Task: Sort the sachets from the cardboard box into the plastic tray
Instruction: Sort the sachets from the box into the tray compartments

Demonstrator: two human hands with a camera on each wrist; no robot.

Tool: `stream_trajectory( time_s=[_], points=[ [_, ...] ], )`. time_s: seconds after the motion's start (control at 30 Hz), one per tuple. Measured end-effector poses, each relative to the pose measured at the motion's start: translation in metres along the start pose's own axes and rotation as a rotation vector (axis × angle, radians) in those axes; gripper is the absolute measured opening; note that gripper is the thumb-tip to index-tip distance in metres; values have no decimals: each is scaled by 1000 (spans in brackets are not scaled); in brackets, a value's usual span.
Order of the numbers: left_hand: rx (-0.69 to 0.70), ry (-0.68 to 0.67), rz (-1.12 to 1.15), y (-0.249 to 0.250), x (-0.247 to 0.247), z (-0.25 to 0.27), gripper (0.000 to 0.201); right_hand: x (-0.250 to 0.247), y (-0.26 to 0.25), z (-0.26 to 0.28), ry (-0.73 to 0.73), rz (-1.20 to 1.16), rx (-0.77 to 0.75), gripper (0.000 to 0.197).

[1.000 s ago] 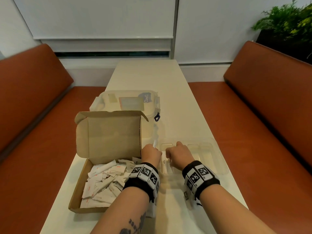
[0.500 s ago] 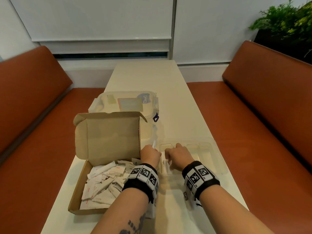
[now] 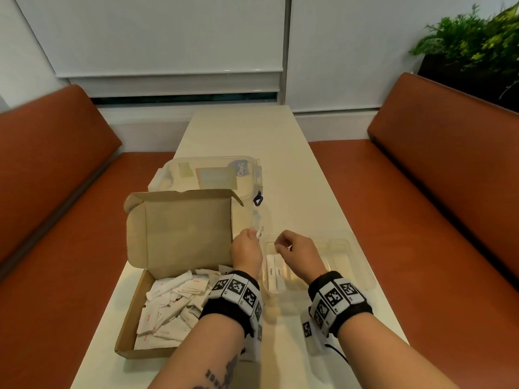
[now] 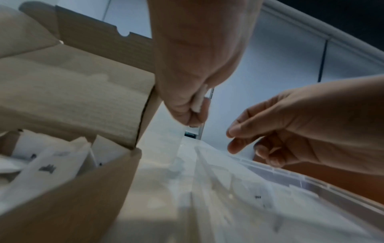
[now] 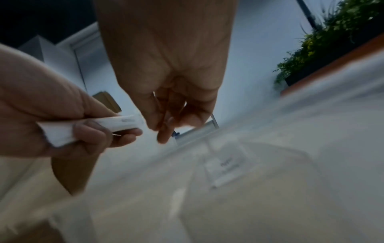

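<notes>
Though blurred, sachets (image 5: 89, 129) half hidden within left hand (image 3: 246, 249) fingers (image 5: 91, 133).

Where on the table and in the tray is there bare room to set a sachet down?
Free: the far table beyond the lidded tub; the tray's right compartments. Crowded: the tray's left end, where sachets lie under both hands; the box, heaped with sachets.
</notes>
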State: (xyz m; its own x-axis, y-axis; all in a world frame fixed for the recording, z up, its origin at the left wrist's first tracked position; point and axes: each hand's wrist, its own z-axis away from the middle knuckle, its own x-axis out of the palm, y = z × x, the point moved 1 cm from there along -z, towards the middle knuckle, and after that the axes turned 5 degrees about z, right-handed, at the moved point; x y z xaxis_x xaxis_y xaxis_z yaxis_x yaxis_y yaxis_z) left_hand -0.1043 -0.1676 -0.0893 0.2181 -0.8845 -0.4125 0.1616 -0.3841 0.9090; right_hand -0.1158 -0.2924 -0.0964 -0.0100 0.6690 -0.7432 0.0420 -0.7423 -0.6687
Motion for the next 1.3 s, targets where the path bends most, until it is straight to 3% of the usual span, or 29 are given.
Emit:
stream_trajectory(
  time_s=[0.2,0.4,0.67,0.77,0.9,1.0,1.07,1.13,1.23,1.3],
  points=[
    [-64,-88,531,4,5,0,28,-9,-22,7,-138,-697,198,21],
    [-63,-124,791,8,2,2,25,-11,-17,15,-182,-737,182,22],
    [-50,-33,565,4,-2,-2,11,-22,-8,13,-130,-621,171,12],
    [-98,-41,593,3,-5,-2,15,-30,-4,9,45,-651,164,10],
    [-132,-170,649,6,-3,9,14,-43,0,3,286,-860,230,16],
    [-158,-139,778,9,0,12,13,-41,-5,1,219,-1030,293,31],
    [-154,-133,793,11,1,13,13,-35,-9,3,143,-1025,308,30],
    [-121,-157,714,10,3,14,14,-30,-11,4,136,-970,292,22],
    [-44,-141,420,4,2,13,11,-28,-9,0,172,-888,273,14],
    [-1,-88,222,-2,0,11,6,-30,-4,-4,177,-689,264,10]
  ],
)
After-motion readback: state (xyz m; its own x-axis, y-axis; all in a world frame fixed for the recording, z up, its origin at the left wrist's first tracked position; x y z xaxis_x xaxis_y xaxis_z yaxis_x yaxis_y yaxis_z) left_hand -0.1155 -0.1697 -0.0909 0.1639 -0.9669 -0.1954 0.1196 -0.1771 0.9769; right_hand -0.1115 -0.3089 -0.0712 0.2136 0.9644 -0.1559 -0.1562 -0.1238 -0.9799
